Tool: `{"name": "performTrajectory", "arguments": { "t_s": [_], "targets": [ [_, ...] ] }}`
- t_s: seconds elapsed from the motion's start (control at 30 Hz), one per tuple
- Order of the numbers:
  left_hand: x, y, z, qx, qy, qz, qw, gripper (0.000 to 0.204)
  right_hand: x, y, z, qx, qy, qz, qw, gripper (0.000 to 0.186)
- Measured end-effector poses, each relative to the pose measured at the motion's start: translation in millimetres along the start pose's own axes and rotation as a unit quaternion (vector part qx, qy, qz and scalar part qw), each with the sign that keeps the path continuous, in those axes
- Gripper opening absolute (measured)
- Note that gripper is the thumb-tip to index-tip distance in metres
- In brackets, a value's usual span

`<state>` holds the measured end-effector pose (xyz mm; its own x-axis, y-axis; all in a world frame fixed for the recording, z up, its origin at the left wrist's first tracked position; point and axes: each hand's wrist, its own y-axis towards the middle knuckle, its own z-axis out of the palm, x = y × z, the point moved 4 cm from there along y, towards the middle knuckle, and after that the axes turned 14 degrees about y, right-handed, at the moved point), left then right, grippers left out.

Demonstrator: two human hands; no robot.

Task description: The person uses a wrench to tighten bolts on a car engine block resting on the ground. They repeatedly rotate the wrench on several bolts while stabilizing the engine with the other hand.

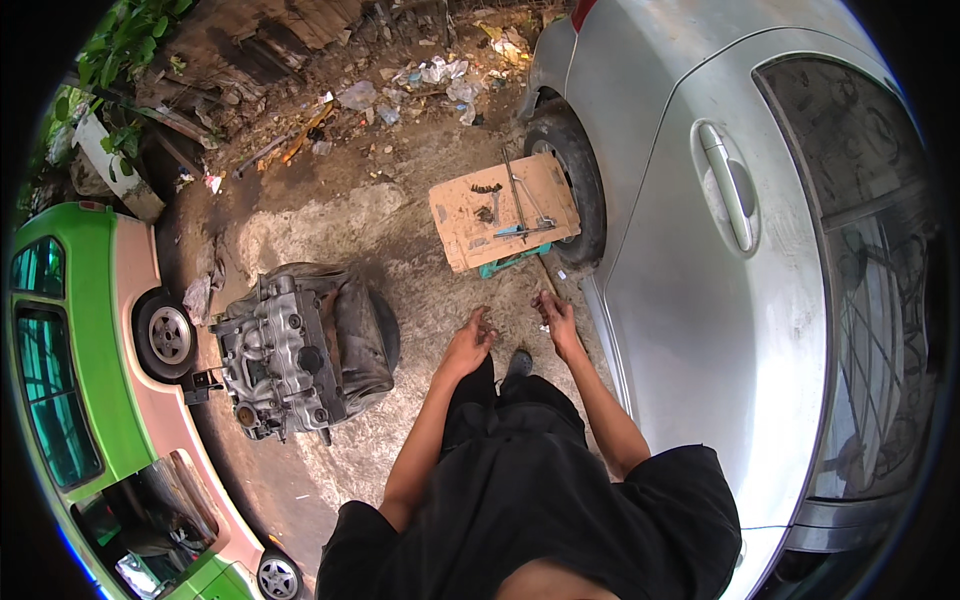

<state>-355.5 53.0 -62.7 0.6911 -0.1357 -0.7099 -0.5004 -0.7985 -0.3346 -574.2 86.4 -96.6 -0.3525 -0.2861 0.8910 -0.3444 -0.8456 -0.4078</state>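
Observation:
My left hand (470, 344) hangs in front of my body, its fingers loosely curled and apart, with nothing seen in them. Level with it, my right hand (558, 322) has its fingers bent in; a small pale spot shows by the fingertips, too small to name. Just beyond both hands, a sheet of cardboard (458, 235) rests on a teal stool (500, 264). Lying on it are a long thin metal bar (516, 190), a wrench (538, 206) and small dark parts (485, 214). Neither hand touches the cardboard.
An engine (285, 350) stands on the ground at my left, beside a dark cover. Farther left is a green and pink vehicle (105, 350). A silver car (700, 340) stands close on my right, its rear tyre (585, 190) by the cardboard. Litter (440, 75) lies at the back.

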Motion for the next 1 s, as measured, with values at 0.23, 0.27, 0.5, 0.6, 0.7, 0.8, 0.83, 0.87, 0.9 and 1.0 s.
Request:
{"name": "performTrajectory", "arguments": {
  "t_s": [0.23,0.27,0.5,0.6,0.7,0.8,0.83,0.87,0.9,1.0],
  "targets": [
    [22,78,-15,0.012,-0.020,-0.026,0.999,0.049,10,74,18,-0.010,0.003,0.013,1.000,0.044],
    [25,96,-19,0.018,-0.011,-0.015,1.000,0.049,9,87,20,-0.020,-0.001,0.022,1.000,0.044],
    [62,194,-27,0.075,0.001,-0.063,0.995,0.046,-10,159,28,-0.082,0.033,0.065,0.994,0.043],
    [84,241,-27,0.068,-0.025,-0.082,0.994,0.041,-15,185,26,-0.100,0.037,0.063,0.992,0.043],
    [105,280,-20,0.031,-0.060,-0.097,0.993,0.036,-25,213,23,-0.108,0.037,0.058,0.992,0.041],
    [129,316,-9,-0.013,-0.077,-0.094,0.992,0.036,-43,245,25,-0.109,0.051,0.055,0.991,0.034],
    [137,327,-5,-0.040,-0.076,-0.084,0.993,0.036,-49,258,27,-0.110,0.051,0.032,0.992,0.033],
    [145,337,0,-0.052,-0.072,-0.090,0.992,0.035,-54,270,28,-0.115,0.041,0.013,0.992,0.031],
    [153,348,5,-0.066,-0.068,-0.095,0.991,0.034,-58,281,29,-0.117,0.015,-0.021,0.993,0.027],
    [174,370,18,-0.098,-0.074,-0.118,0.985,0.028,-72,305,25,-0.138,-0.151,0.044,0.978,0.026]
  ]
}}
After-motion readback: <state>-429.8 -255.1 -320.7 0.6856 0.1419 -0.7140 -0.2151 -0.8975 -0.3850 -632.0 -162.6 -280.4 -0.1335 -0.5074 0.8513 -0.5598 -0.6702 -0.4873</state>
